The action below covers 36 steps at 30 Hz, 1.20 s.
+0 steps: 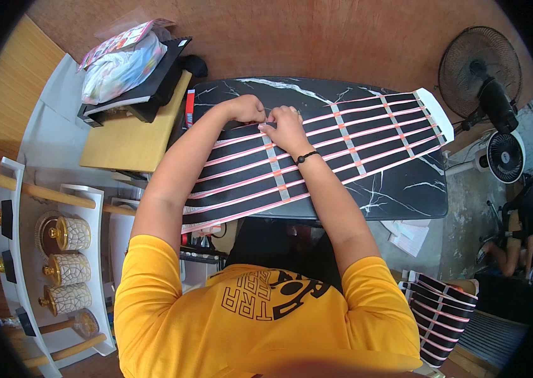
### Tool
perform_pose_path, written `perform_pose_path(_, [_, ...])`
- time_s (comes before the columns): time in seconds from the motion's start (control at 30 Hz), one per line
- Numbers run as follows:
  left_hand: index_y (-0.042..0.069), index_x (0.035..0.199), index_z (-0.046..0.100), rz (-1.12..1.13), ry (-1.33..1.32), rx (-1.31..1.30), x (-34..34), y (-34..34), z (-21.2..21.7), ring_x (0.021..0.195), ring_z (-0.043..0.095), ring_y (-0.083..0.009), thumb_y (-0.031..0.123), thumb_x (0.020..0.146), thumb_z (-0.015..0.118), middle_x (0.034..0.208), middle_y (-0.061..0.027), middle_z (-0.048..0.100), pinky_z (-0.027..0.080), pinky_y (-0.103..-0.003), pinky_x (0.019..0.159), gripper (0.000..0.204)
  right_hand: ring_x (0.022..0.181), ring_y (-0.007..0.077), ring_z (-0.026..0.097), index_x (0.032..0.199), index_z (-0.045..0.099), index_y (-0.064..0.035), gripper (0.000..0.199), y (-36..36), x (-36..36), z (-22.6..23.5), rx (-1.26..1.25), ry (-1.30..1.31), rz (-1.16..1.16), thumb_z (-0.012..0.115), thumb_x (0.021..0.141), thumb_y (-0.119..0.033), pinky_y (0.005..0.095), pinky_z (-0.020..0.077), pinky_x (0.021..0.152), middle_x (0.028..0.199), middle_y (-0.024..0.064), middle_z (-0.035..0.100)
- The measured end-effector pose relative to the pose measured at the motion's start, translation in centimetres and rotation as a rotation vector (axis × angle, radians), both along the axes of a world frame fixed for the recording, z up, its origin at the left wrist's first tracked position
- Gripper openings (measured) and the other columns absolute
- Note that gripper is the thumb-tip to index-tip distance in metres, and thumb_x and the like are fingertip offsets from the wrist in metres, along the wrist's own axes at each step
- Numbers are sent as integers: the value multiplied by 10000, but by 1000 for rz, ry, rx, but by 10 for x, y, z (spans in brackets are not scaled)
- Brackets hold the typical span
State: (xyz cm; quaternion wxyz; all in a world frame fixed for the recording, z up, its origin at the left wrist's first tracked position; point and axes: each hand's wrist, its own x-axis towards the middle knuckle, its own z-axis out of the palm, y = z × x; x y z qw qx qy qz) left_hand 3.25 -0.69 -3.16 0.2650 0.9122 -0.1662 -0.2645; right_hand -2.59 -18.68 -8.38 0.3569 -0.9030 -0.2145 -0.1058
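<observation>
Long pink-and-white ribbons (pixel 317 146) run side by side across a black marble-patterned table (pixel 405 189). Grey cross strips (pixel 350 140) with orange patches where they meet the ribbons span them. At the right, the ribbons end at a white curved board (pixel 435 114). My left hand (pixel 249 109) is closed at the far edge of the ribbons, fingertips pinched together; what they hold is too small to make out. Touching close beside it, my right hand (pixel 286 128) pinches the far end of the leftmost grey strip (pixel 274 165) between thumb and fingers.
At the back left, a plastic bag (pixel 124 70) lies on a black device upon a wooden stand (pixel 146 135). White shelving (pixel 96 252) with lidded jars (pixel 72 268) stands left. Fans (pixel 480 79) stand right. Another ribboned piece (pixel 438 318) hangs lower right, and a person (pixel 521 233) sits beyond.
</observation>
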Motion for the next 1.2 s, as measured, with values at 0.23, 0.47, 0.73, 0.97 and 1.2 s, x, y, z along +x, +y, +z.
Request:
perform_pose_path(0.23, [39,870,767,49,64,-45,2,2,-7,638,589,-122,206,835,683,706,-32,676,482,-296,624,190,1038,307,558,802,696,-83,156,-3,2,-5,92,-35,19,787,785,-208,469,413,928,939,89,638])
perform_pose_path(0.47, [32,886,762,51,-72,-4,-6,0,-6,670,605,-155,248,831,676,704,-73,680,482,-324,659,238,1012,285,557,773,683,-87,128,-7,1,-9,166,-62,80,778,773,-173,464,410,907,926,54,634])
perform_pose_path(0.73, [28,980,732,24,-213,-27,-13,-1,2,750,621,-175,169,905,651,811,-70,691,500,-334,731,179,918,311,579,799,703,-55,113,-22,9,-7,299,-10,186,788,741,-101,395,471,838,862,93,654])
perform_pose_path(0.97, [40,1009,707,2,-442,20,-52,-1,18,936,650,-328,148,852,719,1014,-164,689,511,-405,817,191,956,334,593,904,716,-35,110,-18,11,-12,183,-86,122,718,794,-40,416,463,894,921,123,672])
perform_pose_path(1.2, [67,1041,632,403,-907,180,-120,-32,11,1047,565,-345,119,825,730,1063,-128,609,440,-492,860,243,974,346,586,943,684,-42,116,-15,12,-16,225,-53,94,680,828,-42,429,454,899,957,131,665])
